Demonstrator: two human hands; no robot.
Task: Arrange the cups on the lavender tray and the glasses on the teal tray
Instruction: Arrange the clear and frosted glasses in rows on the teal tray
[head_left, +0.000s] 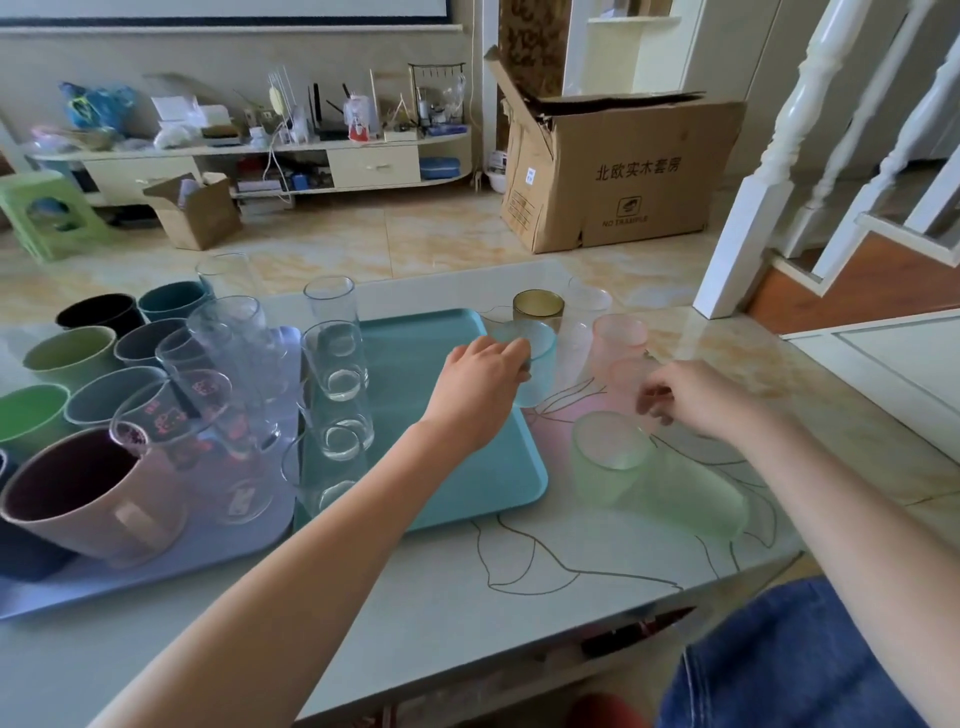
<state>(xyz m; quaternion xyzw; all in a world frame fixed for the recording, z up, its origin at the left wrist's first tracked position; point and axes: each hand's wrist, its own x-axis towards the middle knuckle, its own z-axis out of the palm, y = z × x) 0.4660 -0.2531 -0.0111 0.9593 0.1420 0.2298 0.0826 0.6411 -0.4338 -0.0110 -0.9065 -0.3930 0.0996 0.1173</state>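
Observation:
My left hand (480, 387) grips a frosted pale-blue glass (535, 364) at the right edge of the teal tray (467, 467). Several clear tall glasses (335, 358) stand along that tray's left side. My right hand (685, 397) hovers over the table with loosely curled fingers, holding nothing, beside a frosted pink glass (621, 338). Two frosted green glasses (608, 457) sit just below it, one upright and one lying on its side. The lavender tray (182, 561) at left carries several coloured cups (72, 356), a pink mug (88, 493) and clear measuring cups.
An amber glass (537, 306) and clear frosted glasses (589, 301) stand at the table's far right. The table's near edge (519, 639) runs in front of my knee. A cardboard box (618, 171) and white stair rail (769, 171) lie beyond.

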